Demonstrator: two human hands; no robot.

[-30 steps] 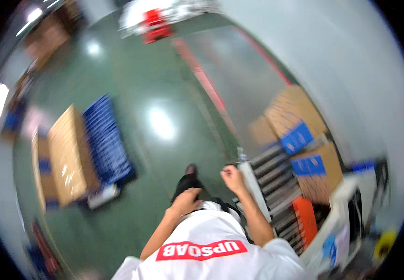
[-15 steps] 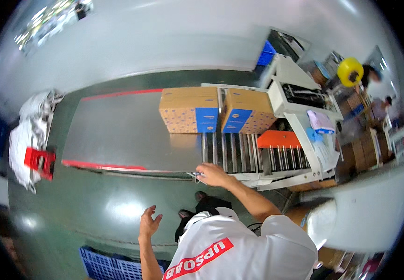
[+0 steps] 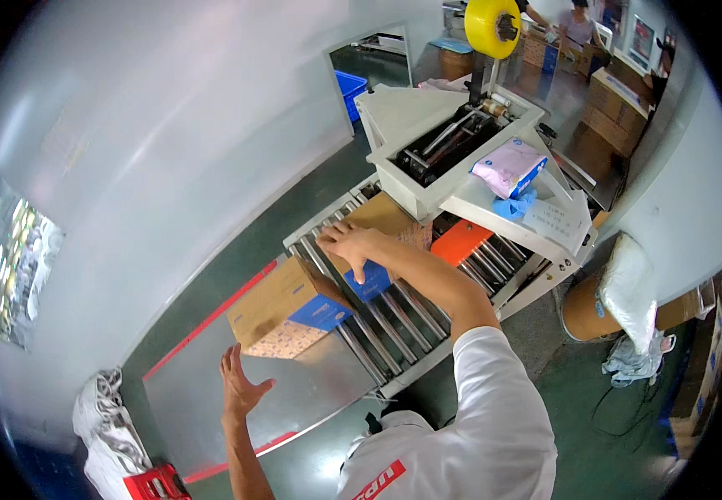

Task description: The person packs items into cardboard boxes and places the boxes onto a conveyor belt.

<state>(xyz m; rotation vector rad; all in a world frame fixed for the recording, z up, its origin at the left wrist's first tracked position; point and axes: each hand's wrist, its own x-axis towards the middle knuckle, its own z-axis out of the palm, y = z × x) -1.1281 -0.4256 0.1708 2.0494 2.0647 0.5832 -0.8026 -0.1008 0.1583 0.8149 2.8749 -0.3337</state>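
Note:
Two brown cardboard boxes with blue panels sit in a row where a metal table (image 3: 186, 387) meets a roller conveyor (image 3: 403, 329). My left hand (image 3: 243, 385) is open, fingers spread, close to the near left corner of the left box (image 3: 271, 304). My right hand (image 3: 349, 247) is open over the near left part of the right box (image 3: 380, 215), thumb pointing down; whether it touches the cardboard I cannot tell. My right forearm hides part of that box. The box's far end stands by the white carton-sealing machine (image 3: 403, 175).
An orange plate (image 3: 461, 242) lies over the rollers beyond the right box. A yellow tape roll (image 3: 492, 27) tops the machine, and a pink pack (image 3: 509, 167) lies on its ledge. White sacks (image 3: 111, 433) lie left of the table. People work among cartons at far right.
The view has swung to the right. My right hand has left the table's front edge and reached over the right box. My left hand has come up beside the left box.

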